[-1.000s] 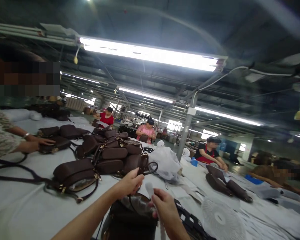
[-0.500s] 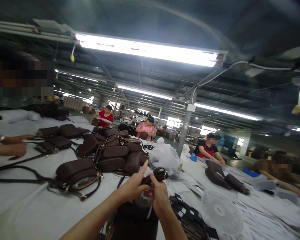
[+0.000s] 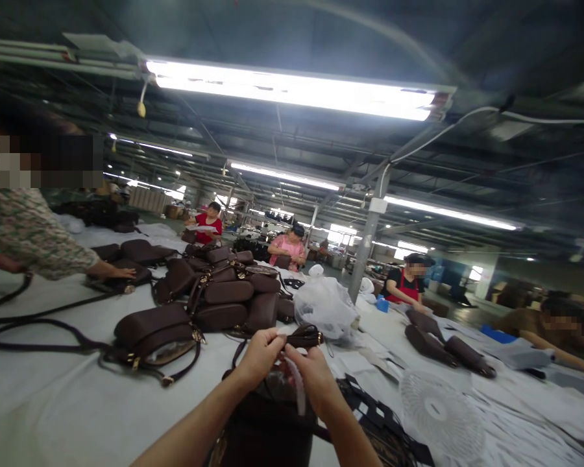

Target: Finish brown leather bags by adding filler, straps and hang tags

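Dark-brown coiled strap (image 3: 305, 336) in closed R hand (image 3: 317, 377); pinches narrow white strip (image 3: 300, 388) betw. R thumb and L hand (image 3: 259, 357), above dark-brown bag (image 3: 267, 431). Now curls L index in, for closer two-hand pinch.

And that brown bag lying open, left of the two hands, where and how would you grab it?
Probably by the strap loop, from the near side: it curves out in front of the open bag, leaving a gap fingers could hook through.
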Tool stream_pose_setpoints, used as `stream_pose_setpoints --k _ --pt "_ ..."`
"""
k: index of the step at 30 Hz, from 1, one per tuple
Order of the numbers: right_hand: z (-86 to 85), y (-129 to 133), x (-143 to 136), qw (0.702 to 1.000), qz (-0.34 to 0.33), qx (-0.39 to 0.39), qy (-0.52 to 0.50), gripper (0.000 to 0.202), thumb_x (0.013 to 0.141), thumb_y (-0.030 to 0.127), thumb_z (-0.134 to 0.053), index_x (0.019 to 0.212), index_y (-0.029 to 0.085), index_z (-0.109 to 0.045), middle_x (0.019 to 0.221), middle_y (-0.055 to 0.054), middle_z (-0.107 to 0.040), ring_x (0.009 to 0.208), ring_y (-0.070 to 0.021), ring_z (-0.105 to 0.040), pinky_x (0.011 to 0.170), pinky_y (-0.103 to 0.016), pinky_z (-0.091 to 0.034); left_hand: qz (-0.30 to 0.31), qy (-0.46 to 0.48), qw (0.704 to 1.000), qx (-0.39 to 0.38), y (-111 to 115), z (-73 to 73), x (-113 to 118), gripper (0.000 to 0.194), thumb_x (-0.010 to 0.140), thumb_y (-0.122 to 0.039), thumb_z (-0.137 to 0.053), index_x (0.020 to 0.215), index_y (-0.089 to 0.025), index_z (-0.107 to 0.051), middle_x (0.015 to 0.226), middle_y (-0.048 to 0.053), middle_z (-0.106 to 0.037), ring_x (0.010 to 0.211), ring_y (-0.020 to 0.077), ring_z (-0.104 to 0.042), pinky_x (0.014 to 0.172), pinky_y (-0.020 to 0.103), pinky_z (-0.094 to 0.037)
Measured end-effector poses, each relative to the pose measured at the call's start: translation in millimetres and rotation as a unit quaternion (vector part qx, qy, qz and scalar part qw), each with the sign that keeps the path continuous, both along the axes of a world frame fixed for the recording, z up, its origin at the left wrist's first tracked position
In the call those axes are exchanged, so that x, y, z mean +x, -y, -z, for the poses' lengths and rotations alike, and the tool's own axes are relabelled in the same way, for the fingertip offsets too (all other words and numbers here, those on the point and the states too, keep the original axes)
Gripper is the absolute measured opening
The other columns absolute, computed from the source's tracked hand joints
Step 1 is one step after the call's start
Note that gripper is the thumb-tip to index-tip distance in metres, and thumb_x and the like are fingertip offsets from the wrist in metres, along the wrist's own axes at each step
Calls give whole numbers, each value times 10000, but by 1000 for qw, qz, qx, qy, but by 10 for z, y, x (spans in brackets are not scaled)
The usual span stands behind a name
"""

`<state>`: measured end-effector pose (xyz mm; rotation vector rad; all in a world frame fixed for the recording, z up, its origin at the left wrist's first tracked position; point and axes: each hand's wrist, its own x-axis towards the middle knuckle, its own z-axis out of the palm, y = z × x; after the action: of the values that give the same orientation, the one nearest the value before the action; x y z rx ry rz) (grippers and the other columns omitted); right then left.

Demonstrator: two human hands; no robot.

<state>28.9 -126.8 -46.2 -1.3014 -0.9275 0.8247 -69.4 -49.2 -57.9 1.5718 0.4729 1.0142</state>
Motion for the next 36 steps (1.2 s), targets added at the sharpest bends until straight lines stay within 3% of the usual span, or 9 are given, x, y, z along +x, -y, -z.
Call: stream_pose_setpoints --k 3,6,9,13,19,23,27,30,36 --pt "-30 149 94 997 -15 -52 48 400 576 411 -776 806 181 -544 532 31 -601 405 -95 -511 321 -148 -307 -24 -33 997 66 -90 34 -5 338 814 -458 -491 660 -160 -536 543 -55 -388 514 97 -346 476 219 -253" --pt "-65 262 159 994 -35 -10 100 328 623 437 -741 720 172 -573 563 15 -614 464 -121 -563 353 -175 -372 -22 -71 988 133 -98 19 -30 350 830 -418 -473 605 -157 -530 539 -50 -396 550 107 -369 525 228 -276" --pt "-139 318 173 986 -98 64 118 340 627 373 -769 884 168 -681 811 -36 -696 749 -183 -647 601 -261 -522 -26 -96 980 171 -53 -31 -36 300 805 -342 -473 598 -150 -578 595 -15 -522 622 135 -470 602 238 -347" --pt "-195 303 173 971 -190 112 95 522 617 334 -798 1110 221 -666 949 -28 -694 952 -217 -620 810 -328 -495 -24 -74 986 144 -50 -48 -19 239 753 -257 -449 628 -140 -616 626 15 -600 632 158 -533 628 253 -393" --pt "-177 283 183 971 -173 101 127 560 648 375 -782 1166 211 -650 775 4 -655 777 -168 -602 680 -275 -484 -37 -25 991 129 -64 -39 -31 194 725 -213 -440 602 -147 -575 591 -5 -555 605 138 -488 588 227 -364" --pt "-238 281 151 984 -99 97 116 359 694 501 -702 872 190 -709 819 -27 -653 744 -164 -596 571 -235 -469 -55 -41 984 166 35 -71 -61 246 805 -273 -454 677 -142 -617 641 4 -582 647 147 -496 611 227 -366" --pt "-255 265 109 988 -64 68 119 361 693 526 -684 715 172 -621 568 46 -523 438 -52 -374 365 -165 -218 -79 -61 974 202 123 -81 -86 259 845 -266 -431 697 -152 -610 652 -1 -578 648 144 -497 602 224 -357" --pt "-187 251 93 994 -80 -6 68 394 654 542 -691 699 171 -566 451 83 -459 356 -28 -265 343 -171 -134 -97 -70 967 226 168 -86 -106 203 834 -213 -436 824 -167 -633 724 0 -622 688 150 -545 637 226 -375" --pt "-92 232 111 993 -60 -33 94 430 665 582 -631 602 168 -533 382 71 -455 315 -33 -290 330 -183 -151 -119 -142 945 269 246 -100 -138 303 863 -210 -441 1111 -208 -615 775 13 -684 690 170 -617 637 238 -393"
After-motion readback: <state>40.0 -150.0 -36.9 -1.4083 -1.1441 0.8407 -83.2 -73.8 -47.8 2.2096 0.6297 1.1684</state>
